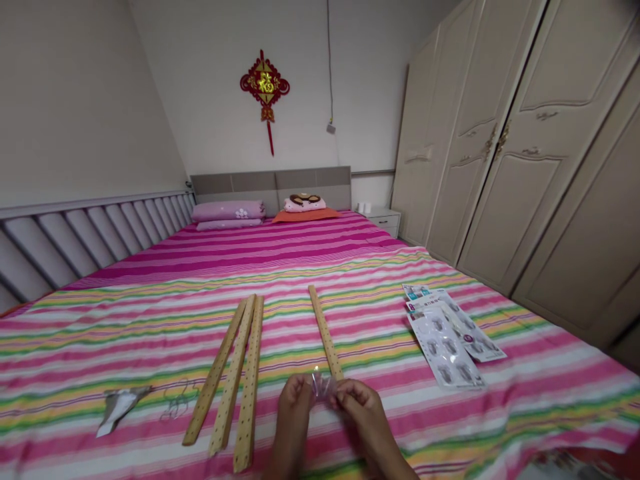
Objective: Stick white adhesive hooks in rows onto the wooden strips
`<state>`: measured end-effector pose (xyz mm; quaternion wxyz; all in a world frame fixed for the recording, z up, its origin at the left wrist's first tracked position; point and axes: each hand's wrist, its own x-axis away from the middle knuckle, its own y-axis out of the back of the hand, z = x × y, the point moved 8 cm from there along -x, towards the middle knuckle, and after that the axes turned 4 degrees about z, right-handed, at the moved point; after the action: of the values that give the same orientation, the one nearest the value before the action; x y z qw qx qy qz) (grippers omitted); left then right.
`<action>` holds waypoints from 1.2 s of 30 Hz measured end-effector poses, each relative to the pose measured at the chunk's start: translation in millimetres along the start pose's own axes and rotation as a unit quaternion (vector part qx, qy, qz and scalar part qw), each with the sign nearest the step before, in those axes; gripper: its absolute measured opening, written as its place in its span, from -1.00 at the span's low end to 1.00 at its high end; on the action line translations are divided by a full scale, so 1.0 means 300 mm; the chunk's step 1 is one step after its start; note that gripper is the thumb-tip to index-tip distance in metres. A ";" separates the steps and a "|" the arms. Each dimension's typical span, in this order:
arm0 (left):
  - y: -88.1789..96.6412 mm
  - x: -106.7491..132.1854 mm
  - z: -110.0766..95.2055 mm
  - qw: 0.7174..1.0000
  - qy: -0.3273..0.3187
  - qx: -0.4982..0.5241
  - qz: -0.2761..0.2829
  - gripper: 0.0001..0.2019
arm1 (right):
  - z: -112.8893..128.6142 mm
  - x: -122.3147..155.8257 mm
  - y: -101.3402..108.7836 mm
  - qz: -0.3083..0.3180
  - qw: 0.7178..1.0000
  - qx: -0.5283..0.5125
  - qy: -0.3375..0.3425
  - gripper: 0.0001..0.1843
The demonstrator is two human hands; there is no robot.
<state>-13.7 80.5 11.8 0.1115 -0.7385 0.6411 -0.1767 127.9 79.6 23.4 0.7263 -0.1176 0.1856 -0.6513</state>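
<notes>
Between my two hands is a small piece of clear, shiny plastic (323, 385), pinched from both sides. My left hand (294, 407) grips its left edge with closed fingers, and my right hand (361, 408) has thumb and fingers closed on the right edge. What the plastic contains, if anything, is too small to tell. Under and beyond the hands lies a single wooden strip with rows of holes (324, 330), its near end hidden. To the left, three similar perforated strips (249, 387) lie side by side on the striped sheet (380, 440).
Blister cards of clear hooks (445, 350) lie overlapping on the right. At left are a crumpled silver-white wrapper (120, 405) and some thin wire-like pieces (179, 399). Folded bedding (229, 212) sits by the headboard (310, 183). A bed rail (95, 227) runs left; wardrobes (500, 167) stand right.
</notes>
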 end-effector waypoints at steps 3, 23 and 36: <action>-0.017 0.003 -0.013 1.000 -0.016 -0.018 0.017 -0.71 | 0.011 -0.001 -0.004 0.006 1.000 0.016 0.008 -0.81; -0.045 0.042 -0.111 0.982 -0.089 -0.167 0.020 -0.73 | 0.052 0.012 0.035 -0.006 0.999 0.037 0.010 -0.74; -0.041 0.037 -0.069 0.997 -0.015 -0.071 0.011 -0.71 | 0.161 0.050 -0.030 0.068 0.930 0.289 0.218 -0.85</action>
<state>-9.5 72.7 36.8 0.0704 -0.7403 0.6580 -0.1182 141.5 60.1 69.1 0.7127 0.2556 0.1506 -0.6357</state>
